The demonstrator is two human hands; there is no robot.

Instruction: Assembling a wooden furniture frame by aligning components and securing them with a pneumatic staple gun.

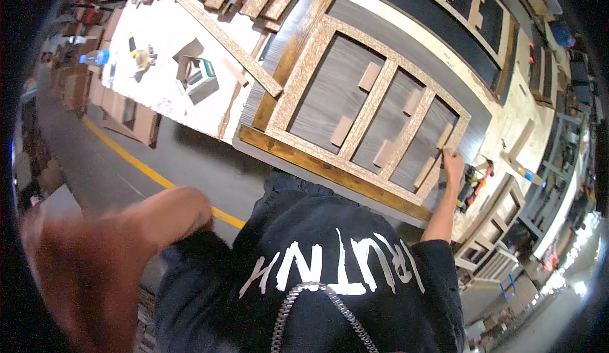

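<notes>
One big dark grey wooden panel point(330, 93) with a pale chipboard frame point(368, 109) is being pressed at its right corner by the right hand point(453, 164), fingers flat. Its long side is running left to right. The left hand point(82, 270) is being held far away; its grip cannot be told.

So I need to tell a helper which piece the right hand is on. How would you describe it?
Find the dark grey panel on the bench, with a pale chipboard frame laid on it. The right hand rests at the frame's far right corner, on its end rail, beside a small loose block. Unlike the short blocks, the rail is part of the frame's border.
</notes>
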